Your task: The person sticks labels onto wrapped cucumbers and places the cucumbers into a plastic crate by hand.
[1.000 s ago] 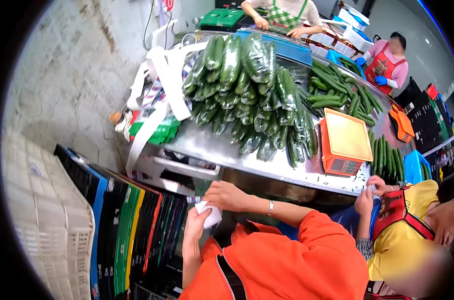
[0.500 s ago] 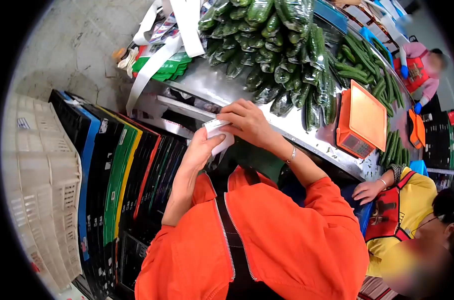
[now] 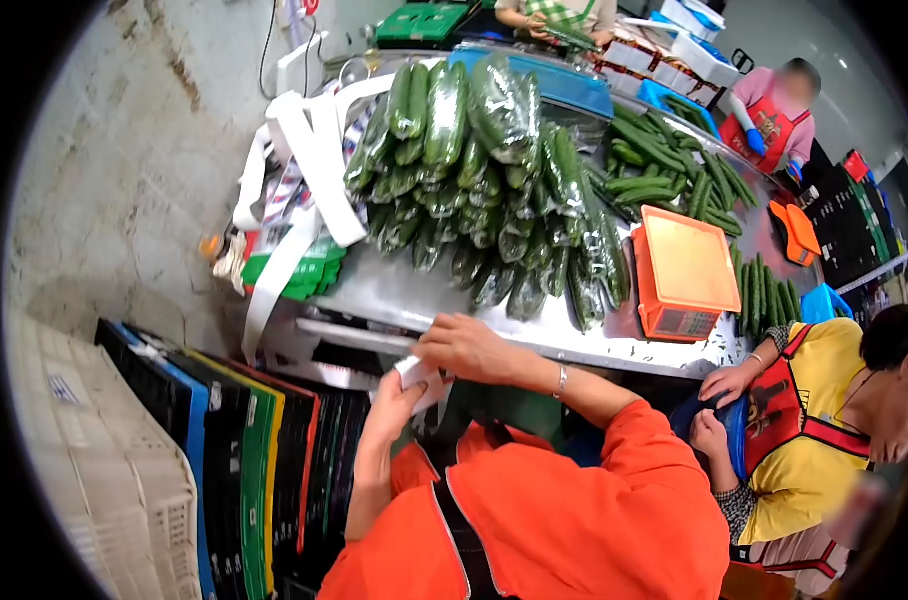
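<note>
A small piece of white paper (image 3: 414, 374) is pinched between the thumb and fingers of my left hand (image 3: 396, 402), low in front of the table edge. My right hand (image 3: 462, 347), with a bracelet at the wrist, has its curled fingers on the paper's upper edge. Beyond my hands, plastic-wrapped cucumbers (image 3: 484, 180) lie in a large pile on the metal table (image 3: 374, 292). An orange scale (image 3: 686, 262) stands to the right of the pile. White label strips (image 3: 319, 170) hang over the table's left end.
Loose cucumbers (image 3: 664, 165) lie behind the scale. Stacked crates (image 3: 259, 470) and a white crate (image 3: 109, 450) stand at the left. A person in yellow (image 3: 824, 400) sits close at the right. Two more people are across the table, one holding a cucumber.
The view dipped, then rose again. Both my hands stay on the white paper, which has shifted in their grip. The hands of the person in yellow have moved down to their lap.
</note>
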Tool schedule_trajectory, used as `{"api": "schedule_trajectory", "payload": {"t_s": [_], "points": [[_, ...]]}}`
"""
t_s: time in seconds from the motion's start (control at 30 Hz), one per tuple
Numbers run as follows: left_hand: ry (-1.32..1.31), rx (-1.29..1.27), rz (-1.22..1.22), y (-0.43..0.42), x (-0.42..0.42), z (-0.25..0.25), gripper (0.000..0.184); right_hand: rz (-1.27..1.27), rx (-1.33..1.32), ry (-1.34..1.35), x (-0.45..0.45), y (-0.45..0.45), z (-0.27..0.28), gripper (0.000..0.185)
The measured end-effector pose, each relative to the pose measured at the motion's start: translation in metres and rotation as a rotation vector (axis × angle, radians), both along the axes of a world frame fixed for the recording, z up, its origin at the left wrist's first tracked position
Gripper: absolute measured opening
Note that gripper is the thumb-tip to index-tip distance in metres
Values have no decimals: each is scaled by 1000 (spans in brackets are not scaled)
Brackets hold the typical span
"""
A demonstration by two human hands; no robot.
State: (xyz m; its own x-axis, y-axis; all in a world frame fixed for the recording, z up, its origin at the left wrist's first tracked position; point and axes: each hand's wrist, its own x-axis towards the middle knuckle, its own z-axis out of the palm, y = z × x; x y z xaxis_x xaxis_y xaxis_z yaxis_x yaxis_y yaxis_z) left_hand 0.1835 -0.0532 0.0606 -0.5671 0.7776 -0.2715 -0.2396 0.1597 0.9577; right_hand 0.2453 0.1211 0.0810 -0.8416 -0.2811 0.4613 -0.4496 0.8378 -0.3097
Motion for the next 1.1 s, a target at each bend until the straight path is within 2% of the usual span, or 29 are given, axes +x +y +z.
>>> {"api": "schedule_trajectory", "payload": {"t_s": [0.07,0.13,0.2,0.27,0.33,0.37,0.4,0.43,0.47,0.53,0.63,0.73,0.8,0.87,0.93,1.0,1.07,1.1], "points": [[-75,35,-38,4,5,15,36,-11,-4,-36,2,5,2,23],[-141,87,-68,9,1,-2,37,-23,-17,-70,6,10,5,23],[-48,91,-115,14,-4,-19,33,-43,15,-148,10,16,12,24],[-51,137,-121,22,-6,-14,28,-40,25,-167,10,24,18,24],[-39,22,-124,24,-9,0,23,68,-203,-314,11,33,20,30],[-32,-4,-40,28,-8,12,22,134,-269,-409,10,44,31,37],[26,48,-113,26,-17,3,21,112,-338,-579,10,54,56,37],[9,156,-130,24,-20,10,21,96,-406,-431,5,65,53,35],[116,17,-145,22,-24,22,21,97,-449,-302,-5,73,46,33],[154,181,-187,19,-23,36,20,19,-347,-271,-10,71,72,31],[203,182,-196,19,-29,26,19,218,-311,-141,-21,68,68,31],[308,169,-247,22,-35,29,21,437,-317,-277,-29,57,72,38],[291,22,-257,23,-34,31,22,486,-270,-342,-30,51,75,43],[257,-69,-370,24,-34,42,20,535,-168,-401,-35,51,72,47],[331,-23,-416,25,-31,47,18,573,-176,-341,-36,53,69,41],[186,78,-412,27,-28,48,18,492,-320,-397,-32,53,80,34],[150,73,-388,28,-28,34,23,286,-198,-312,-26,53,76,33],[190,42,-294,29,-28,28,23,176,-67,-300,-20,49,77,37]]}}
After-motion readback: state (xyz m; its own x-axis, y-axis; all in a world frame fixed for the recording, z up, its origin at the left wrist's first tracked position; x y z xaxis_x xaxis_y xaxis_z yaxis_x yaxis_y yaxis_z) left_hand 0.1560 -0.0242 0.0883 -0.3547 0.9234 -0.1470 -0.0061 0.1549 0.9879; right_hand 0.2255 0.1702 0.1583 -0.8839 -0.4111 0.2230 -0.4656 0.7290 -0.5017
